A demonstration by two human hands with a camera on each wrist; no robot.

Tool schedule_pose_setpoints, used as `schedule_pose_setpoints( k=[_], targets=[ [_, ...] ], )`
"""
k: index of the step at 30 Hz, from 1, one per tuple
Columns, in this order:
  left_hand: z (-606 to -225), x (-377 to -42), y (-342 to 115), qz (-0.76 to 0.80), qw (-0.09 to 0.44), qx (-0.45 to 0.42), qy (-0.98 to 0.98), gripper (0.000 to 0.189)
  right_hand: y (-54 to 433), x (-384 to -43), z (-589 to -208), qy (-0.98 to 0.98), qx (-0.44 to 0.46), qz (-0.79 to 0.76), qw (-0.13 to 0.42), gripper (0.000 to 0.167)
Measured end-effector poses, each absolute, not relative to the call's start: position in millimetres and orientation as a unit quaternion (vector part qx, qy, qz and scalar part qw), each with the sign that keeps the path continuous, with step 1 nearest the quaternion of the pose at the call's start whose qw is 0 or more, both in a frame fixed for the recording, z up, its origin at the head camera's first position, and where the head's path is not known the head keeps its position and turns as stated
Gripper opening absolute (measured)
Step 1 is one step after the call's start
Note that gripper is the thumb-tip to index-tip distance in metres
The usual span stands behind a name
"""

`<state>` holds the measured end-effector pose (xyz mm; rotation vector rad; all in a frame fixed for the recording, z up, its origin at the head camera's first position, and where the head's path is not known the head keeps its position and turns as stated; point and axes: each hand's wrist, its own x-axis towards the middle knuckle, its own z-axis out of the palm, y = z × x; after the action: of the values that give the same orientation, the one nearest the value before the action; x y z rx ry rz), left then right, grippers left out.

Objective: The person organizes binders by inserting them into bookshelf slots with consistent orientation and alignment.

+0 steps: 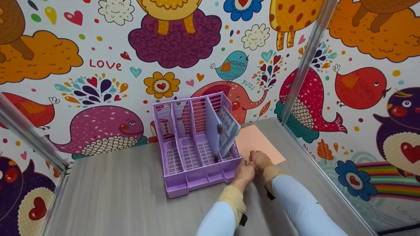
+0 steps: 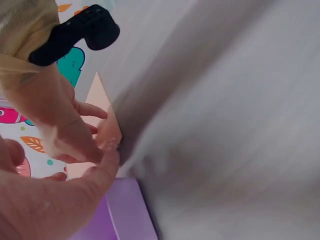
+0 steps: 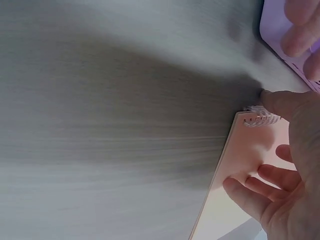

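A peach spiral notebook (image 1: 261, 144) lies on the table against the right side of the purple desk organizer (image 1: 201, 141). My right hand (image 1: 261, 160) rests its fingers on the notebook's cover; in the right wrist view its thumb (image 3: 280, 102) is at the clear coil (image 3: 262, 117). My left hand (image 1: 245, 172) is beside the organizer's front right corner. In the left wrist view its straight index finger (image 2: 107, 165) reaches the coil end, close to the right hand (image 2: 65, 125). The left thumb's contact is hidden.
The organizer's rightmost part holds a blue notebook (image 1: 213, 126) and a blue-and-white patterned notebook (image 1: 228, 131), both upright. Its other slots have slatted walls. The grey table (image 1: 115, 186) meets cartoon-printed walls (image 1: 183, 78) at the back and sides.
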<state>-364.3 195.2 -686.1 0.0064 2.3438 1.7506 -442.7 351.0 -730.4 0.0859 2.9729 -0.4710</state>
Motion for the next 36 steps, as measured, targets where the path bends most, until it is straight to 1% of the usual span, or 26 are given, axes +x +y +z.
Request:
schedule_pose_setpoints(
  k=[1, 4, 8, 9, 13, 17, 21, 22, 24, 27, 29, 32, 36],
  targets=[
    [-687, -364, 196, 0.596, 0.111, 0.002, 0.795, 0.063, 350, -440, -727, 0.986, 0.023, -0.154, 0.060, 0.030],
    [-686, -362, 196, 0.601, 0.126, -0.001, 0.789, 0.066, 336, -421, -694, 0.985, 0.029, -0.155, 0.068, 0.022],
    [-679, -360, 195, 0.599, 0.139, -0.010, 0.788, 0.069, 316, -394, -646, 0.983, 0.050, -0.155, 0.081, 0.018],
    [-677, -360, 194, 0.599, 0.139, -0.012, 0.788, 0.070, 315, -391, -642, 0.984, 0.049, -0.152, 0.078, 0.017],
    [-672, -363, 193, 0.601, 0.137, -0.011, 0.787, 0.067, 311, -387, -640, 0.988, 0.037, -0.139, 0.055, 0.011],
    [-674, -367, 193, 0.609, 0.133, -0.007, 0.782, 0.066, 304, -386, -639, 0.988, 0.030, -0.146, 0.044, 0.013],
    [-678, -371, 197, 0.616, 0.141, -0.006, 0.775, 0.071, 304, -382, -640, 0.989, 0.034, -0.140, 0.028, 0.015],
    [-680, -373, 199, 0.620, 0.147, -0.009, 0.770, 0.074, 306, -381, -641, 0.990, 0.037, -0.135, 0.025, 0.017],
    [-684, -376, 202, 0.626, 0.158, -0.015, 0.763, 0.075, 309, -379, -643, 0.990, 0.041, -0.128, 0.029, 0.027],
    [-687, -378, 205, 0.628, 0.154, -0.018, 0.762, 0.072, 315, -377, -645, 0.989, 0.049, -0.127, 0.066, 0.044],
    [-685, -378, 206, 0.622, 0.139, -0.012, 0.770, 0.066, 318, -377, -645, 0.987, 0.046, -0.127, 0.090, 0.048],
    [-682, -376, 206, 0.613, 0.125, -0.016, 0.780, 0.066, 320, -376, -643, 0.984, 0.044, -0.134, 0.107, 0.040],
    [-677, -373, 204, 0.614, 0.144, -0.039, 0.775, 0.069, 320, -376, -640, 0.982, 0.052, -0.142, 0.112, 0.028]
  ],
)
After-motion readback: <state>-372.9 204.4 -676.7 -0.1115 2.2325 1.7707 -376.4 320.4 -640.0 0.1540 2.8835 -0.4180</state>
